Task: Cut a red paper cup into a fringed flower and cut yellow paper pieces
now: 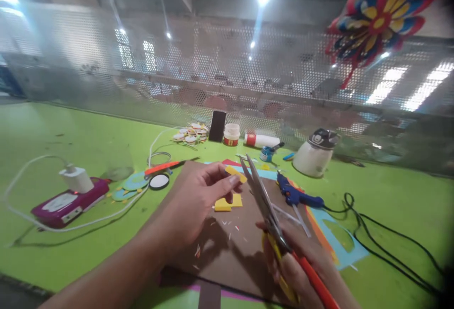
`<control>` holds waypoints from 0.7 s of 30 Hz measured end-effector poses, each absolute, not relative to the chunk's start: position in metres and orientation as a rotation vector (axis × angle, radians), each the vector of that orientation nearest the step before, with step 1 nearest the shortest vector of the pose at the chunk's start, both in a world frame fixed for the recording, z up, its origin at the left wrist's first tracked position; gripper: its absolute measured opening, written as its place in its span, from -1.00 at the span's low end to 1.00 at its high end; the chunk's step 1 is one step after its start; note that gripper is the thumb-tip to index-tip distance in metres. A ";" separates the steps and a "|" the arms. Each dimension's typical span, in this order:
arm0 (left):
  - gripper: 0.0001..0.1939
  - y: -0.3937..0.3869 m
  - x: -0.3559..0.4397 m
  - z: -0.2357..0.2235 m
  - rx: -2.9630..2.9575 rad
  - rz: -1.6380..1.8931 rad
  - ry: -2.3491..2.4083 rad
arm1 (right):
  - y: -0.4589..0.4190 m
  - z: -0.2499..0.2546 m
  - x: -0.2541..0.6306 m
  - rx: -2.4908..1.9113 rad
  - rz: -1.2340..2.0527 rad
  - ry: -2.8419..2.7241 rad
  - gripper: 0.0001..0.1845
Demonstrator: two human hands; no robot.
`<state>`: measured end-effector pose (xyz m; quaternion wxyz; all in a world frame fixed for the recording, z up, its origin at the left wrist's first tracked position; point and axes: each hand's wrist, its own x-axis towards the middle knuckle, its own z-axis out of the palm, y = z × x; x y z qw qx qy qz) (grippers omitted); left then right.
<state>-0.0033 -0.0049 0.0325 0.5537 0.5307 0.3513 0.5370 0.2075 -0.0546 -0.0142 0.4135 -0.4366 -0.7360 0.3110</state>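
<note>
Between the thumb and fingers of my left hand (198,198) is a small yellow paper piece (235,173), held above a brown board (227,257). My right hand (298,257) grips scissors (264,200) by their orange and yellow handles. The blades point up and away, slightly apart, just right of the yellow piece and not touching it. Beneath my left fingers, more yellow paper (223,208) lies on the board. White and reddish paper scraps (197,251) are scattered near it.
On the green table, a blue glue gun (298,195) with a black cord lies right, beside light-blue paper (349,247). A purple power strip (71,205) with white charger stands left, near an orange cutter (163,168). Behind are a phone (217,127), a jar (231,135) and a white kettle-like container (314,157).
</note>
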 end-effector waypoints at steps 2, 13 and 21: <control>-0.81 -0.006 -0.004 0.033 1.278 1.291 0.849 | -0.054 -0.020 0.212 -1.111 0.761 -1.858 -0.43; -0.85 -0.007 0.003 0.030 1.218 1.277 0.743 | -0.052 -0.022 0.218 -1.154 0.624 -1.935 -0.46; -0.87 -0.010 0.004 0.033 1.212 1.297 0.742 | -0.051 -0.025 0.220 -1.167 0.639 -1.932 -0.42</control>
